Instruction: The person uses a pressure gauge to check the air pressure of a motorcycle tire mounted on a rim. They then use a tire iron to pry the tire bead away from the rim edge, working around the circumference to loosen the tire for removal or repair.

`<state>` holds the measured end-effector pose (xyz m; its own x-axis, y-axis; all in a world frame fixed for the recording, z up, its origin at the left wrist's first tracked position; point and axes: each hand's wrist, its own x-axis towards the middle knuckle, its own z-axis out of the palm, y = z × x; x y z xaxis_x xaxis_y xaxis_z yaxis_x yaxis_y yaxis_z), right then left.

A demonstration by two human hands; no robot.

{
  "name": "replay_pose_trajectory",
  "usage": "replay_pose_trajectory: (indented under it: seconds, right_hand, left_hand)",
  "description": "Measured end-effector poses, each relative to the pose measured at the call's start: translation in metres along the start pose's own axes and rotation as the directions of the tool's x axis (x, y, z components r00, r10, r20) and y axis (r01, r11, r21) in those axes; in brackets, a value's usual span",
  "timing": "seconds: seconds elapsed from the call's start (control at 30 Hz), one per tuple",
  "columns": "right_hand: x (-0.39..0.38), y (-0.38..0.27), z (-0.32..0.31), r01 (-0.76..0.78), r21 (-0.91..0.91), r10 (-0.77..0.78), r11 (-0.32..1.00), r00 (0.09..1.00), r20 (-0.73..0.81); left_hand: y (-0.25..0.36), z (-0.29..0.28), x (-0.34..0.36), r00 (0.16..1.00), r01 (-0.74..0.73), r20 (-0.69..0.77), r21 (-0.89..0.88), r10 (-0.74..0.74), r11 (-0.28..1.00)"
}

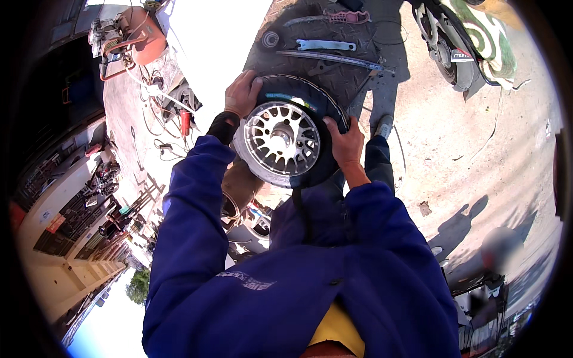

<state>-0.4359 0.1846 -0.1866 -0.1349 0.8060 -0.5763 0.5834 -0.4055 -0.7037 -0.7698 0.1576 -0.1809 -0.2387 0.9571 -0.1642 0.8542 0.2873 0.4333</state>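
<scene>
A small black tyre [325,160] sits round a silver multi-spoked wheel rim [253,134] with a hub at its middle, tilted in front of my body. My left hand [241,94] is closed over the tyre's far left edge, with a dark band at the wrist. On the right side, my right hand [347,143] grips the tyre, its thumb on the near face and its fingers mostly hidden behind. Beyond the wheel, a pale blue flat tool [326,45] and a long metal bar [328,59] lie on a dark patterned metal plate [298,77].
A pink-handled tool [349,17] and a round metal part [270,39] lie farther off. An orange compressor tank [149,42] with hoses stands at the far left. A parked scooter [444,56] is at the far right. A brown cylindrical container [242,182] stands beside my left arm.
</scene>
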Motion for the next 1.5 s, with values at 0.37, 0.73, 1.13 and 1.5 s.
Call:
replay_pose_trajectory:
  seconds: [0.37, 0.73, 1.13, 1.5]
  right_hand:
    - [0.007, 0.022, 0.011, 0.148, 0.074, -0.145, 0.986, 0.989, -0.043]
    - [-0.001, 0.010, 0.006, 0.147, -0.026, -0.148, 0.989, 0.987, -0.054]
    - [0.012, 0.005, 0.002, 0.140, 0.093, -0.150, 0.986, 0.982, 0.117]
    - [0.022, -0.012, -0.018, -0.176, -0.074, 0.191, 0.982, 0.881, 0.432]
  left_hand:
    - [0.011, -0.015, 0.003, 0.982, -0.007, 0.190, 0.002, 0.006, 1.000]
    - [0.021, -0.020, 0.000, 0.972, 0.030, 0.232, 0.057, -0.043, 0.998]
    - [0.124, -0.018, -0.060, 0.811, 0.394, -0.474, 0.011, -0.342, 0.919]
    - [0.324, 0.154, -0.405, 0.189, 0.811, -0.239, -0.509, -0.952, 0.289]
